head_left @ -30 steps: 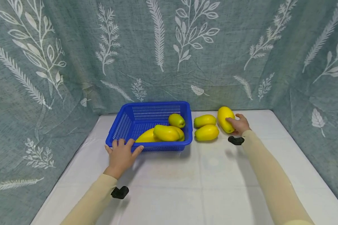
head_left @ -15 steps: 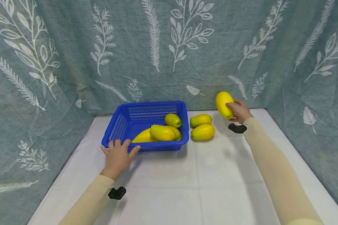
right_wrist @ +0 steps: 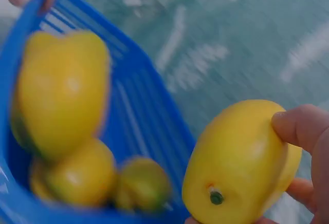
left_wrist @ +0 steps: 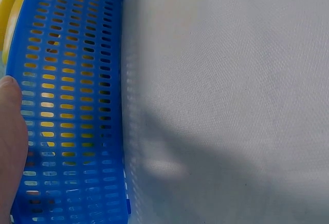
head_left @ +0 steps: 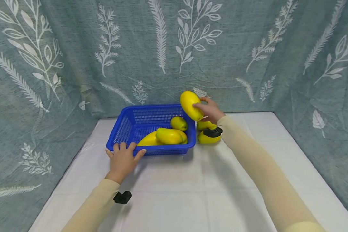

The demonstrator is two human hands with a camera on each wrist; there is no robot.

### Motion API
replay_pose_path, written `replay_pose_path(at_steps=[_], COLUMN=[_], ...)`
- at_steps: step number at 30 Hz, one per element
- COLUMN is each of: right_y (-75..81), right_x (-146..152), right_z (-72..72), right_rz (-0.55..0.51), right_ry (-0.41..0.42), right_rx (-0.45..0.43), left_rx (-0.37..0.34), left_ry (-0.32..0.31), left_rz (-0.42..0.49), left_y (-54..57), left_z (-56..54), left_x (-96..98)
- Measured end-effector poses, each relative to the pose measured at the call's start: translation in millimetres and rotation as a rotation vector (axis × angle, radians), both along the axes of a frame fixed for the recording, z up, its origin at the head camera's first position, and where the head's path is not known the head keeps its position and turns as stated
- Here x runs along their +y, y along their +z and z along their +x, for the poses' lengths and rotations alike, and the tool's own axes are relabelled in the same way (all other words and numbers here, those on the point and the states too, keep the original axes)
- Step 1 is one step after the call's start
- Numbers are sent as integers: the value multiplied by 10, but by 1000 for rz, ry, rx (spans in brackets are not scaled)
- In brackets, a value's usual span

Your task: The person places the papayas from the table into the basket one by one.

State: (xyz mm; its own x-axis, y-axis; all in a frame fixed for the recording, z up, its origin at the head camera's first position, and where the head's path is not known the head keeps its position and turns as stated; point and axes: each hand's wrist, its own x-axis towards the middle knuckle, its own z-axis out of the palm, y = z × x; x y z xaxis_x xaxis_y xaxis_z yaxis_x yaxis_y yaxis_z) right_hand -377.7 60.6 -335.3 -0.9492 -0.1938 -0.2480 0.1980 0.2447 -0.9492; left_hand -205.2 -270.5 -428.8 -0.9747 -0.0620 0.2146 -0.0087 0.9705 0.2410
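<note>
My right hand (head_left: 209,109) grips a yellow papaya (head_left: 191,105) in the air, over the right edge of a blue plastic basket (head_left: 150,150). In the right wrist view, the thumb presses on one side of this fruit and its green stem end faces the camera. My left hand (head_left: 123,162) holds the basket's near left rim, fingers over the edge and thumb outside. Inside the basket lie several yellow-green papayas, among them one on top (head_left: 169,136) and one near the right wall (head_left: 178,123). Two more papayas (head_left: 207,138) sit beside the basket, partly hidden behind the right hand and wrist device.
A white cloth (head_left: 174,193) covers the table. Grey-green curtains (head_left: 150,48) with white leaf prints hang behind and at both sides. A black device (head_left: 122,197) is attached at the left wrist, another (head_left: 213,132) at the right.
My right hand has lifted the papaya off the table at the right and carried it left to the basket's right edge. The left hand stays on the rim.
</note>
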Motion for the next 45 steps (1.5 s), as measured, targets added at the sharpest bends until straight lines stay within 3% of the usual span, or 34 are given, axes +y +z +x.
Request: replay_pose_path(at_steps=[4,9,14,20,28,36,45], right_y=[-87,-188,-247,-239,-309,-242,5], right_x=[-347,-570,-630,-629,-643,-438,211], right_z=[102,155,165,180,202,211,65], right_rz=[13,42,84,18,8,-27,8], right_ry=[95,82,69,63,83,81,-7], right_rx=[-11,35,65,49,26,29,50], left_rx=[5,17,30,33,32,30,46], left_ry=[-2,-4,-6,-2,-8,-7,-8], left_rz=[0,0,0,-10,-8,6,18], left_y=[-20,-26,0,40,26,-9,38], left_z=[-12,-4,12,7,5,5,24], left_x=[20,30,22,21,21,57,54])
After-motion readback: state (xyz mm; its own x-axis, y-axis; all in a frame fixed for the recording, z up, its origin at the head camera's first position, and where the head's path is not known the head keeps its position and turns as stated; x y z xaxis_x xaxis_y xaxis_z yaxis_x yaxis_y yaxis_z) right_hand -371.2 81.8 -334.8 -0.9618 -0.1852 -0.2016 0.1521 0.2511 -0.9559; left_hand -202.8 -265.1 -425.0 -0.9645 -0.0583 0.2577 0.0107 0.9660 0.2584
